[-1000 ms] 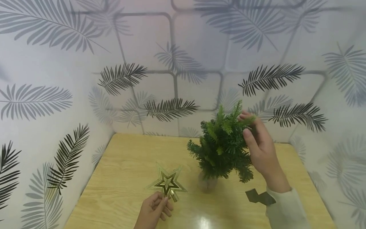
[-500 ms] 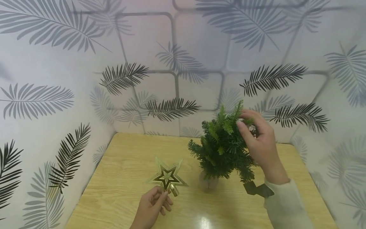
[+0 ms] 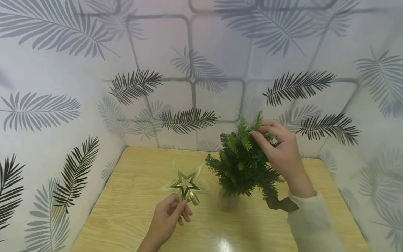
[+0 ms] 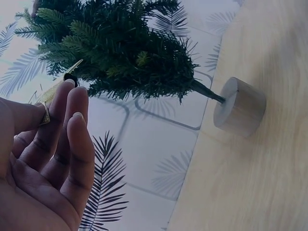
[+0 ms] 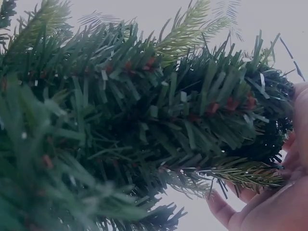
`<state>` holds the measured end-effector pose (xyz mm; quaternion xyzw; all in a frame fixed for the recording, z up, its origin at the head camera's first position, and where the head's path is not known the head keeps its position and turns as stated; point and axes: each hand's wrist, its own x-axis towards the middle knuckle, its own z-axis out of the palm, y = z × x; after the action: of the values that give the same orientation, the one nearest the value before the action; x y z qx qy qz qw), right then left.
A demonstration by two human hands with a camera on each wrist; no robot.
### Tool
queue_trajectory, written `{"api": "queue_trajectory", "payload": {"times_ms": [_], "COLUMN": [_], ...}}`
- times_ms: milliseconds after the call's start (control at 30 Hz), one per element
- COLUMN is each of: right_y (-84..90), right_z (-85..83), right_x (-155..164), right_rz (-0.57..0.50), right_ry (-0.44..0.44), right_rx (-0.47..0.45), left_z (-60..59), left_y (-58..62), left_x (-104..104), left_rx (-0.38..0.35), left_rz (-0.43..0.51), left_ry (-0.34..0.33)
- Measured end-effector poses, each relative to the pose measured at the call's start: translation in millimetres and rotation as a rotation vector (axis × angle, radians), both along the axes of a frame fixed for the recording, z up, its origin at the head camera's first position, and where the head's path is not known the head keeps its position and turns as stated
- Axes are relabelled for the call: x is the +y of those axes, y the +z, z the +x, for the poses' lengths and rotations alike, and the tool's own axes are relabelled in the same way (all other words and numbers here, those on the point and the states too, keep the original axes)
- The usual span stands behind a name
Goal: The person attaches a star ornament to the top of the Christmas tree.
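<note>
Gold star topper (image 3: 185, 182), lower centre, is pinched by the left hand (image 3: 170, 215); the right hand (image 3: 280, 147) grips the artificial Christmas tree (image 3: 242, 168), centre right.

In the left wrist view, we find the star (image 4: 49, 92) partly hidden by the left hand (image 4: 48, 161) and the tree (image 4: 115, 57) cut off above.

Head: hazy | glare on tabletop (image 3: 138, 182) | right wrist: nearest needles (image 5: 72, 197) blurred, backlit
</note>
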<state>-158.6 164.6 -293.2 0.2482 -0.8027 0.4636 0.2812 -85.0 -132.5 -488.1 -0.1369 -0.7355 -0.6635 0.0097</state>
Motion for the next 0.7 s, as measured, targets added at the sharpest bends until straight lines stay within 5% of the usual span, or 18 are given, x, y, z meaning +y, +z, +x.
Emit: {"api": "queue_trajectory", "payload": {"times_ms": [133, 400, 700], "right_y": [-3.6, 3.3, 0.1], "right_z": [-3.1, 1.4, 3.4], "right_x": [0.4, -6.5, -7.7], "right_rz": [-0.018, -0.072, -0.11], "right_ry": [0.009, -0.004, -0.003], "right_rx": [0.026, 0.081, 0.051], "left_z": [-3.6, -2.0, -8.4], "left_y": [9.9, 47.9, 68.5], "left_x": [2.6, 10.2, 13.6], "left_rx": [0.02, 0.067, 0.199], "left_rz": [0.014, 0.025, 0.055], "left_ry": [0.003, -0.016, -0.054]}}
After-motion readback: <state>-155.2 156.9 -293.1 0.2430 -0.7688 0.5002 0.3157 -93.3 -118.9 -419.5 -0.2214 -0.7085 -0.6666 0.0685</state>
